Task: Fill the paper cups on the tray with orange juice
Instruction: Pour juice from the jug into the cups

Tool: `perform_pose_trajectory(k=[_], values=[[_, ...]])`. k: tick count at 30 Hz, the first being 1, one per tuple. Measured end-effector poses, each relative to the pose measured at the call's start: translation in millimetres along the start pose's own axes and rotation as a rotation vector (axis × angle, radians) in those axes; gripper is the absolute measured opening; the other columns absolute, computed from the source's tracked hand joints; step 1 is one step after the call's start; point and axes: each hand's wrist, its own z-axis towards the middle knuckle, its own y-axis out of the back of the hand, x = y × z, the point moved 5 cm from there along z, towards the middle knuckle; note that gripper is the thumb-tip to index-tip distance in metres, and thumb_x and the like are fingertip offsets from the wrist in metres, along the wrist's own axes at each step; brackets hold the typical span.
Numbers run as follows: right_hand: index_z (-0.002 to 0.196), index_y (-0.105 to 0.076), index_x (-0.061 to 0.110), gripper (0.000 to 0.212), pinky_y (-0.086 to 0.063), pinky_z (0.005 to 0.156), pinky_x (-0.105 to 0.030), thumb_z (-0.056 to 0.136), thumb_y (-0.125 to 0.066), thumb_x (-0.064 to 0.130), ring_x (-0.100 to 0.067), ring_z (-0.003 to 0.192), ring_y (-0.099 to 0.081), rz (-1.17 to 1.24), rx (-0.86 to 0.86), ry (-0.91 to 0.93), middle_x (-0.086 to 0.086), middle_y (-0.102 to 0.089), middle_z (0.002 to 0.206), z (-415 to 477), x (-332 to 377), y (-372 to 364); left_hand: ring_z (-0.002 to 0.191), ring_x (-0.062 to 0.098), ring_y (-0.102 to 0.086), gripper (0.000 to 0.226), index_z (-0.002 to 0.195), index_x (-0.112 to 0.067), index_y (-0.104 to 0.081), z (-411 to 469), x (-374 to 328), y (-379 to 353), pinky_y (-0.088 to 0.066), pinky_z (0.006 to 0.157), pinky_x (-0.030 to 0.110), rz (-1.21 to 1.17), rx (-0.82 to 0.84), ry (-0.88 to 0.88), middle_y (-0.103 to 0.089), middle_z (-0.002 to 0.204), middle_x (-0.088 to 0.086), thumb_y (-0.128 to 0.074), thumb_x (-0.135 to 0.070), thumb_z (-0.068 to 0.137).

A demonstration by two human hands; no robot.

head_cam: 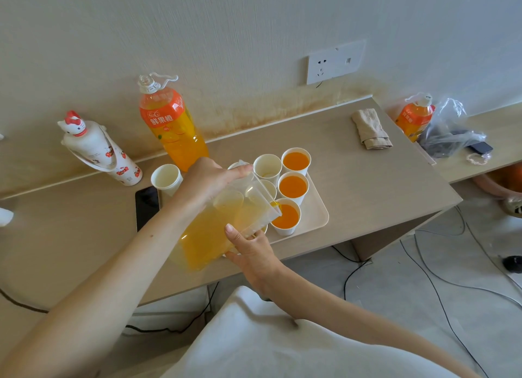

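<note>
Work surface: a light wood-grain desk [367, 185] set against a pale wall [226, 24] (stained brown along the desk line), with a wall socket [336, 61] above. The grey floor [395, 307] at right carries loose cables [440, 287].

A cream tray [316, 211] rests on the desk. The left hand [209, 182] grasps the clear pitcher [220, 230] at its top. The right hand [251, 253] clasps its lower side, thumb on the wall. The pitcher is tilted, spout over the nearest paper cup [286, 216], which holds juice. Behind it on the tray stand two full cups [293, 186] and an empty cup [267, 165].

A room in a home: a wood desk [367, 185] by the wall, a wall plug [334, 62], a cartoon-cat bottle [99, 148]
</note>
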Motion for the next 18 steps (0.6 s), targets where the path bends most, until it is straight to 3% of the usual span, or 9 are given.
perform_pose_trajectory(k=[5,11,18], values=[[0.138,-0.039,0.021,0.083,-0.055,0.088,-0.032,0.069,-0.08,0.038,-0.022,0.12,-0.057,0.005,0.0,-0.009,-0.004,-0.059,0.132,-3.5,3.0,-1.6,0.048,0.017,-0.029,0.064,0.048,-0.017,-0.028,1.2,0.8,0.0,-0.024,0.054,0.03,0.003,0.007,0.009,-0.022,0.041,-0.007,-0.074,-0.052,0.076],[0.137,-0.041,0.019,0.082,-0.055,0.084,-0.031,0.067,-0.08,0.037,-0.021,0.119,-0.059,0.012,-0.012,-0.013,-0.005,-0.061,0.13,-4.6,5.7,-2.6,0.047,0.017,-0.03,0.064,0.05,-0.016,-0.028,2.0,-0.1,0.1,-0.024,0.054,0.03,0.018,0.013,-0.004,-0.025,0.047,-0.004,-0.073,-0.054,0.075],[0.137,-0.04,0.017,0.082,-0.056,0.077,-0.025,0.067,-0.08,0.037,-0.019,0.116,-0.061,0.016,-0.021,-0.016,-0.004,-0.062,0.129,-7.1,9.3,-3.9,0.044,0.016,-0.03,0.063,0.047,-0.017,-0.031,1.6,-2.7,0.3,-0.024,0.05,0.029,0.019,0.009,0.0,-0.023,0.032,-0.008,-0.074,-0.051,0.076]])
